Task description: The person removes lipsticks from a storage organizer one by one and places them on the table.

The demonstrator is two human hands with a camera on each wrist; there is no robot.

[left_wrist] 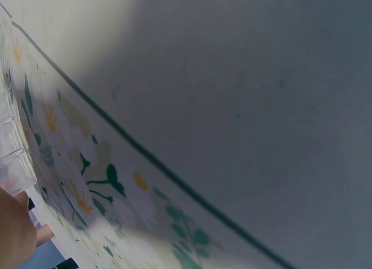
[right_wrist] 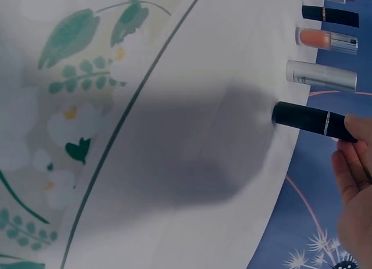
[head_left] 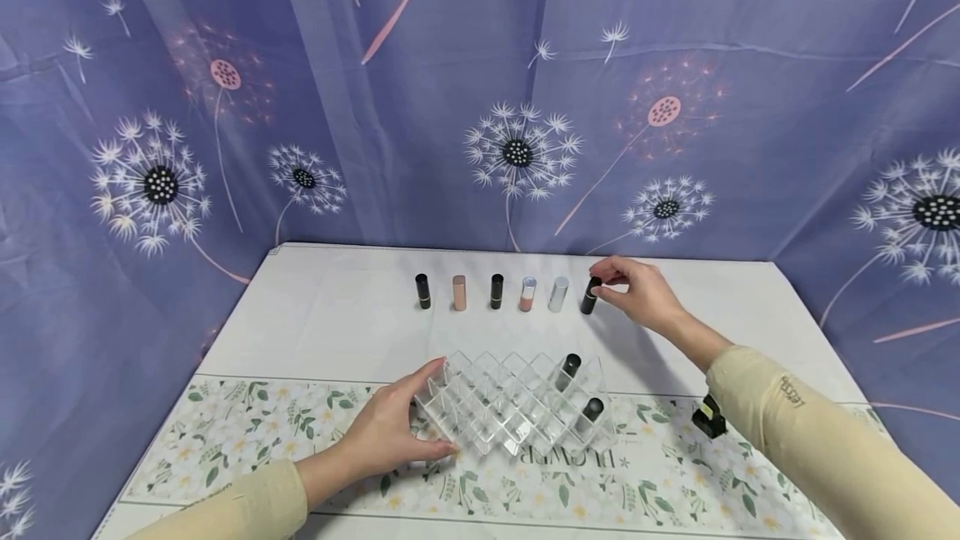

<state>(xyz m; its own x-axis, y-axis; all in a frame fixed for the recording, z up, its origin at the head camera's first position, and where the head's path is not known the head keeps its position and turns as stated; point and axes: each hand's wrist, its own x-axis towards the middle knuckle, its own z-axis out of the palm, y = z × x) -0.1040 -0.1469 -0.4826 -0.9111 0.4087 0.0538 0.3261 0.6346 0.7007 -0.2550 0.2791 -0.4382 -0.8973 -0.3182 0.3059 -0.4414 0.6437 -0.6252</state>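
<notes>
At the right end of a row of lipsticks, my right hand (head_left: 643, 297) pinches the top of a black lipstick (head_left: 588, 302), which stands upright on the table. The right wrist view shows thumb and fingers at the end of this black lipstick (right_wrist: 302, 119), past its thin silver band. My left hand (head_left: 386, 433) grips the left end of a clear lipstick organizer (head_left: 487, 417), thumb at the near corner and fingers at the far one. Two dark lipsticks stand in its right-hand compartments, one black-capped tube (head_left: 572, 365) behind the other (head_left: 592, 410).
Left of the held lipstick stand a silver tube (head_left: 558, 295), a silver-and-pink lipstick (head_left: 528, 294), a black one (head_left: 497, 292), a rose-gold one (head_left: 459, 293) and another black one (head_left: 423, 292). A small black object (head_left: 708, 419) lies beneath the right forearm. A patterned curtain (head_left: 420, 107) hangs behind the table.
</notes>
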